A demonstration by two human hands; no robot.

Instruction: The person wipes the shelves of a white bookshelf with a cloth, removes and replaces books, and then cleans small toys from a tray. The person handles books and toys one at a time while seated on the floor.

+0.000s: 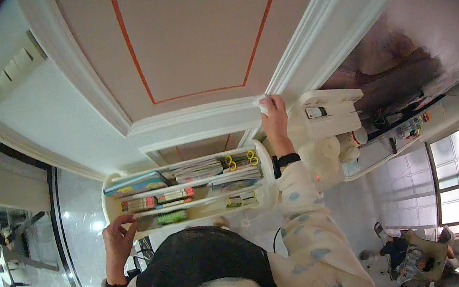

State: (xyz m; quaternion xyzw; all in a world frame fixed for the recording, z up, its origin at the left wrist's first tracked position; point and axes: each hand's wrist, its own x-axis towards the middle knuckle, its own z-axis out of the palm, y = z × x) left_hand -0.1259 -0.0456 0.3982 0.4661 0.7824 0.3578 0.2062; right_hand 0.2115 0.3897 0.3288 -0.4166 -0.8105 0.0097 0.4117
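My right hand [275, 111] presses a small white cloth or tissue [263, 106] against the lower right corner of the white wall moulding [202, 114]. My left hand [119, 235] is at the left front corner of a cream tiered rack [268, 173], its fingers bent and the thumb near the forefinger; nothing shows in it. In the rack stand books [137, 184], a row of thin booklets [197, 170], small red and white boxes [174, 195] and a green item [172, 217]. Two pairs of yellow-handled scissors [252, 157] sit in its back right part.
Right of the rack are a white box-like appliance [331, 116], a rounded pale container [323, 151] and a long cluttered counter [383, 150]. Light switches [11, 72] are on the left wall. A chair with things on it [425, 254] stands at the lower right.
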